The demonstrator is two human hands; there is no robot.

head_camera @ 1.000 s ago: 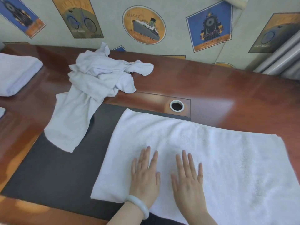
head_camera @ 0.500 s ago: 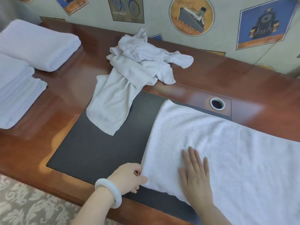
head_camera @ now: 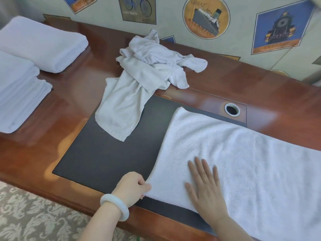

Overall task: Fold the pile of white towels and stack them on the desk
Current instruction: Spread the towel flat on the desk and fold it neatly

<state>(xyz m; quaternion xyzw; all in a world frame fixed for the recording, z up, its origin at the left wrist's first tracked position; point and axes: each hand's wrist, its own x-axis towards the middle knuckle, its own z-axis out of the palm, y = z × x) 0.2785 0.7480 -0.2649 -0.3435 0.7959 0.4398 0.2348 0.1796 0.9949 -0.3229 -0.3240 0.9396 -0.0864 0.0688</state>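
Noted: left grip (head_camera: 132, 186) pinches the near-left corner of the flat towel (head_camera: 243, 162); right grip (head_camera: 206, 190) lies spread on it (palm down, fingers straight). The towel lies at 3 o'clock on the counter (head_camera: 278, 94). Crumpled pile (head_camera: 144, 80) at 12 o'clock; folded stacks (head_camera: 43, 44) at 10.

Bare lane down the dark mat, towels on three sides

The bare part of the dark mat (head_camera: 104, 153) gives passage between the crumpled pile (head_camera: 147, 66) and the spread towel (head_camera: 243, 162), as does the bare wood of the desk (head_camera: 69, 87) left of the pile. Folded stacks (head_camera: 40, 42) block the far left. The wall (head_camera: 173, 7) closes the back just behind the pile. The spread towel covers the right side.
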